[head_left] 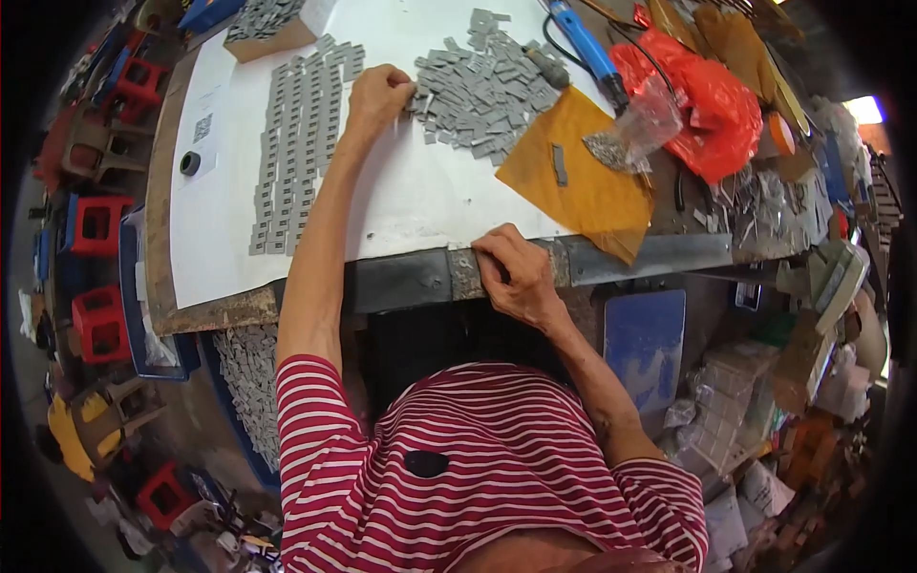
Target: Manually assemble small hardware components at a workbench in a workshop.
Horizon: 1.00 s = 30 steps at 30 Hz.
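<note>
Where small grey tabs [298, 162] lie in close columns, the left forearm [319, 239] runs close alongside; one careless sweep could skew them. The left hand [378, 97] pinches nearly closed by the loose grey heap [487, 91]; the right hand [519, 275] curls at the counter's edge [396, 280]. I can't tell whether either holds anything.

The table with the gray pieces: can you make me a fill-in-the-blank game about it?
1. The loose pile lies to the ____ of the gray rows.
2. The hand nearer the pile is the person's ____ one.
3. The other hand rests at the table's front ____.
4. The big crumpled bag beyond the blue tool is colored ____.

Missing words: right; left; edge; red.
</note>
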Tool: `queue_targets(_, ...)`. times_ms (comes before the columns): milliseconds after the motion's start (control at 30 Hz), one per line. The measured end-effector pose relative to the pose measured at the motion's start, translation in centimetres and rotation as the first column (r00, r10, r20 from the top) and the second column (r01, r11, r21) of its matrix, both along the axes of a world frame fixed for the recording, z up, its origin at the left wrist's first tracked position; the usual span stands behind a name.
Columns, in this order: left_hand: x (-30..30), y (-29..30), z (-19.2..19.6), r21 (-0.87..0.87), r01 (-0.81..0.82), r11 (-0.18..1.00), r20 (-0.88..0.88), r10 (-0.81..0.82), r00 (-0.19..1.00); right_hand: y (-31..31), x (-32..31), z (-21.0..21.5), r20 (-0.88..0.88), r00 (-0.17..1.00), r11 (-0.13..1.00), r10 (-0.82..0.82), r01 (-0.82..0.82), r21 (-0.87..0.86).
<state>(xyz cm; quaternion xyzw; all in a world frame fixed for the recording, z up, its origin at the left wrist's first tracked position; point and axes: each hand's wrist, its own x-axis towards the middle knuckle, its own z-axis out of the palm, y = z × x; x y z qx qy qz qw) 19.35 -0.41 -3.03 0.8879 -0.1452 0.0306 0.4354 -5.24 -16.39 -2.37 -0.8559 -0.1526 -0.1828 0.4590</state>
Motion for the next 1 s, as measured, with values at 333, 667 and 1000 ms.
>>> queue_targets(333, -3.9, -0.6, 1.2, -0.131, -0.001, 0.991, -0.152, -0.019, 0.988, -1.0, -0.8, 1.4, -0.111, 0.992, 0.99, 0.067, -0.052, 0.134)
queue_targets(667, -9.6, -0.2, 3.4, -0.282, 0.023, 0.959, 0.071, -0.004, 0.997, -9.3, 6.1, 3.9, 0.077, 0.98, 0.916, -0.185, 0.2, -0.349)
queue_targets(1000, -17.3, 1.6, 3.4, -0.547, -0.016, 0.837, -0.241, -0.14, 0.96, -11.9, 9.6, 0.7, 0.093, 0.991, 0.82, -0.095, 0.131, -0.557)
